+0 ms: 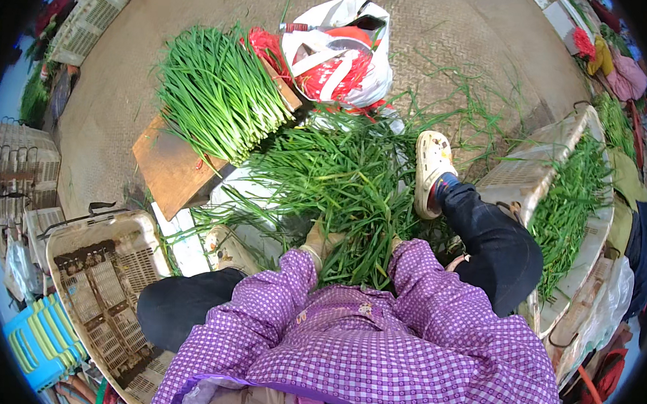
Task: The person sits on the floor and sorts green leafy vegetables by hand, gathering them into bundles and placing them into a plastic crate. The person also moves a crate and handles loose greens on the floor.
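A loose heap of long green leafy stalks (347,175), like garlic chives, lies between my feet. My left hand (323,245), in a pale glove, is at the near left side of the heap, its fingers partly under leaves. Of my right hand (396,243) only a sliver near the purple checked cuff shows; leaves cover the rest. Whether either hand grips stalks cannot be seen. Beyond on the left, a neat stack of trimmed green stalks (219,95) rests on a wooden board (173,165), its pale ends towards the heap.
A white bag (340,14) with red ties and a phone stands beyond the heap. At left is a dirty plastic crate (106,300); at right, a crate (591,229) holds more greens. Cut leaves litter the floor (468,22). A blue and green plastic stool (45,340) is at lower left.
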Demonstrator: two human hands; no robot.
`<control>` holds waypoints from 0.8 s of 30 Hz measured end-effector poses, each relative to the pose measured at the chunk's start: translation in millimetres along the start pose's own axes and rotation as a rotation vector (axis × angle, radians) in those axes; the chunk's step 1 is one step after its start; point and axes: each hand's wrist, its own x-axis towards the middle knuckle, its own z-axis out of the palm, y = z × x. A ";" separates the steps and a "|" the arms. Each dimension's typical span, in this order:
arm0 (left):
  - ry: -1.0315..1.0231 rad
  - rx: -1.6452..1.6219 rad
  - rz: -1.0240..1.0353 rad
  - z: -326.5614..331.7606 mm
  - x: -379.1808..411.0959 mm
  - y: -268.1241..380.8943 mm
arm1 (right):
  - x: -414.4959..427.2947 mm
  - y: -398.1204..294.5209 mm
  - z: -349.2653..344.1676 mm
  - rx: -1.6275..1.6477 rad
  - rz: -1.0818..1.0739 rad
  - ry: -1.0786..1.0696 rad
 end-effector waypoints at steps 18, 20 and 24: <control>-1.479 1.611 0.180 347.2 -179.0 -108.4 | -238.4 -195.0 -18.7 -0.073 -1.162 0.247; -1.416 1.842 0.364 391.0 -176.1 -173.0 | -295.3 -226.6 -43.5 -0.132 -1.207 0.258; -1.019 1.458 -0.160 445.9 -132.7 -339.2 | -382.4 -245.2 -104.6 -0.145 -1.278 0.537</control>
